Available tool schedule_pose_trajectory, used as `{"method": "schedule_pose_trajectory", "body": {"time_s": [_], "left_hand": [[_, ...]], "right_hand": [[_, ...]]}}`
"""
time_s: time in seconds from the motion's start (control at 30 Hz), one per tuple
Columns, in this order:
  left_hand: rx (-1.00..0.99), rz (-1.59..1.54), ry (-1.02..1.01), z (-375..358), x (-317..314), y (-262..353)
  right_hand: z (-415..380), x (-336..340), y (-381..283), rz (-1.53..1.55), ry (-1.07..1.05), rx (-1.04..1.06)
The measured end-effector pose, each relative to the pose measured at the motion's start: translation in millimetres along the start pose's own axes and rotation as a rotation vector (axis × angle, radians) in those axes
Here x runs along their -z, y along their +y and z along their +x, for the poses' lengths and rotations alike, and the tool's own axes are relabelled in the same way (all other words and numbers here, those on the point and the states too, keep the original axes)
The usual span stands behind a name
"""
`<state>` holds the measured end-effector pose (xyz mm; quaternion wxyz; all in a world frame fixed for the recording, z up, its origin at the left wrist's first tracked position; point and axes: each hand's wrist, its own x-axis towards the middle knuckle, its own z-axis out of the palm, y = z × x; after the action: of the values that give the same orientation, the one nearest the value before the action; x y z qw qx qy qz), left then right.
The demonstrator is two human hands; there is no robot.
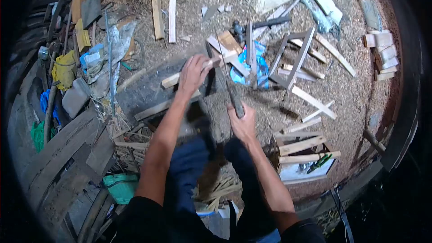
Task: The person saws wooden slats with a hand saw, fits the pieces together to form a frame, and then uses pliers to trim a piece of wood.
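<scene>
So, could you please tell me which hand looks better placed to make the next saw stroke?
Probably the right hand: it grips the saw by its handle, with the blade crossing the wooden strip. The left hand is occupied holding that strip.

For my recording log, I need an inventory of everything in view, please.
Wood bar: 1, pale, under the left hand
Saw: 1, dark, blade across the wood bar
Work support: 1, dark grey, below the bar
Hammer: 1, dark, beyond the saw
Frame: 1, grey-brown, right of centre
Long strips: 2, pale, top centre
Box: 1, white and wood, lower right
Green-handled tool: 1, on the box
Yellow bag: 1, far left
Wood scraps: many, mixed, scattered
Shavings: uncountable, brown, ground
Left hand: 1, on the bar
Right hand: 1, around the saw handle
</scene>
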<state>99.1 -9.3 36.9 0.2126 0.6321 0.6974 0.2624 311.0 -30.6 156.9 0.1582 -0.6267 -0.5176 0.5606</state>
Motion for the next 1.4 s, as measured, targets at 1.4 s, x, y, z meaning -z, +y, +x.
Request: {"method": "schedule_pose_trajectory", "body": {"time_s": [1.4], "left_hand": [[0.417, 0.260, 0.425, -4, -52, 19]], "right_hand": [[4, -36, 89, 0.184, 0.075, 0.341]]}}
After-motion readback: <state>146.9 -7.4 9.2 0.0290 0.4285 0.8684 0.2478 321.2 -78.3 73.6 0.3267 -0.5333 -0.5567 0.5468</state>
